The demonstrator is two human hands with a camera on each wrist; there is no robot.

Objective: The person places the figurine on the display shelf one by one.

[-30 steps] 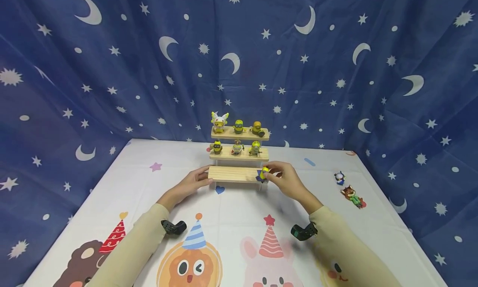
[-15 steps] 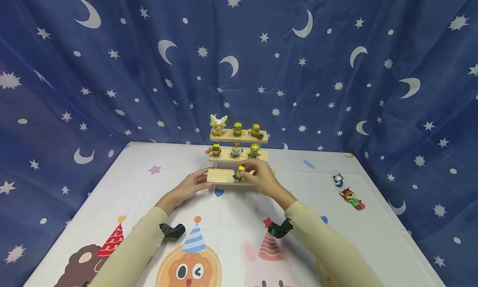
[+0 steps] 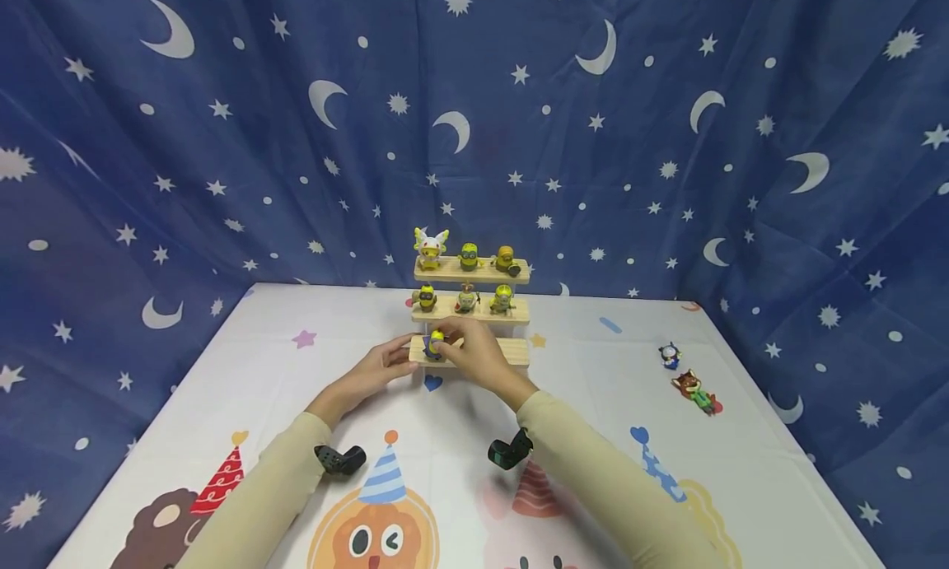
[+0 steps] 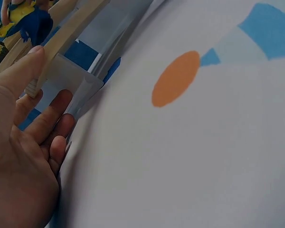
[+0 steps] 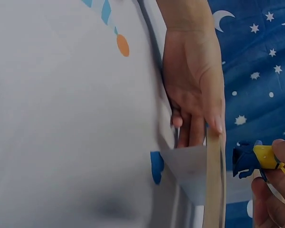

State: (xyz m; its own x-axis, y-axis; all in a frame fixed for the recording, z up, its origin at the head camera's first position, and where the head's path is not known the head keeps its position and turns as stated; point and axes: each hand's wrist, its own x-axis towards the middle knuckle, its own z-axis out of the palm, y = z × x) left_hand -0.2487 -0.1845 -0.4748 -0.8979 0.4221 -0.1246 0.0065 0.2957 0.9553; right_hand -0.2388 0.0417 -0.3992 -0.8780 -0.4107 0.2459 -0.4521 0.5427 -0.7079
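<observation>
Right hand [image 3: 476, 356] has a thumb-and-finger grip on the figure [image 5: 257, 157], over the left end of the bottom shelf [image 3: 516, 352]; can't tell if it's touching. I'd set it upright, then let go slowly. Left hand [image 3: 376, 368] pinches that same end, handy for steadying.

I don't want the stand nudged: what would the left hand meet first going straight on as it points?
The bottom shelf, most likely at its left end, which the left hand holds. Past that seems to come the figure in the right hand; depth is unclear.
</observation>
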